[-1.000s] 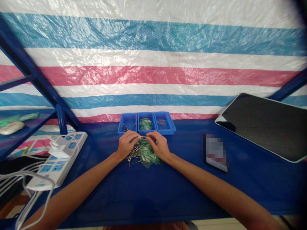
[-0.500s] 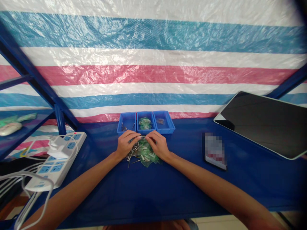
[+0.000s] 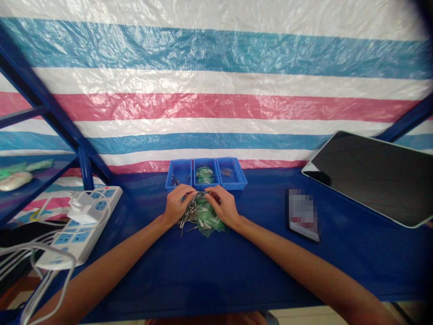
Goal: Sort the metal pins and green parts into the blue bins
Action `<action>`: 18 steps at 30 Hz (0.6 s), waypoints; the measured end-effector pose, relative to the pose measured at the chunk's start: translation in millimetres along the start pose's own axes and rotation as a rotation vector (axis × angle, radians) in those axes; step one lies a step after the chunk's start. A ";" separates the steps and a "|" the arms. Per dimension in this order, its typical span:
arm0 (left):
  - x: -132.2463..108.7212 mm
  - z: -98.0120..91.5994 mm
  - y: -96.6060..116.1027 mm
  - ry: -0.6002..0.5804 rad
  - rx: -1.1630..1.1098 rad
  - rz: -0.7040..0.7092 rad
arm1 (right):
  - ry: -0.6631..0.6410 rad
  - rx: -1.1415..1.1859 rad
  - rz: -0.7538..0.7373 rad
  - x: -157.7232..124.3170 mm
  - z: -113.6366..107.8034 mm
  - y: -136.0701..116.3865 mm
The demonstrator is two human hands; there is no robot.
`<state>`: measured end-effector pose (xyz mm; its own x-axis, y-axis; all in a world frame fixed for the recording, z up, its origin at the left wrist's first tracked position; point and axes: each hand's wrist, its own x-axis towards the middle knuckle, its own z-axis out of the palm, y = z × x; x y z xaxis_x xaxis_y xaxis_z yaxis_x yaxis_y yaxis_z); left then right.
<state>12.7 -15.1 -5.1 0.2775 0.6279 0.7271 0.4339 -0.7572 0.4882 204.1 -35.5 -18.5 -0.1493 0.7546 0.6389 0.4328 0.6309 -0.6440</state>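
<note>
Between my two hands runs a thin metal rod [image 3: 201, 192], held level just in front of the blue bins. My left hand [image 3: 177, 204] is closed in a pinch on its left end. The fingertips of my right hand [image 3: 223, 205] pinch the right end. Below my left hand lies a heap of slim metal rods [image 3: 187, 217], partly covered by the fingers. Green plastic bags [image 3: 208, 221] with small pale pieces in them lie beside the heap, under and between my hands.
Three joined blue bins [image 3: 234, 184] stand behind my hands, holding small parts and green bags. On the left are a power strip [image 3: 83, 241] and white cables. A phone-like, pixelated device [image 3: 302, 214] and a large dark-screened panel [image 3: 368, 176] lie on the right.
My hands have drawn slightly apart, so more of the thin rod shows between the fingertips. The view has shifted very slightly.
</note>
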 end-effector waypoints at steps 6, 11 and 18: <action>-0.3 -1.1 -1.9 -0.020 -0.006 0.047 | 0.004 0.002 -0.022 0.4 -0.1 -2.3; 0.1 -2.1 -0.4 -0.018 0.000 0.057 | 0.012 -0.001 -0.027 1.3 -0.4 -4.2; -0.9 -1.5 0.1 -0.009 -0.012 0.047 | 0.002 -0.013 -0.020 0.3 0.0 -0.7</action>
<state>11.2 -16.0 -5.0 0.3049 0.5932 0.7451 0.4099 -0.7879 0.4596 203.8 -35.7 -17.8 -0.1568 0.7414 0.6525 0.4413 0.6437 -0.6252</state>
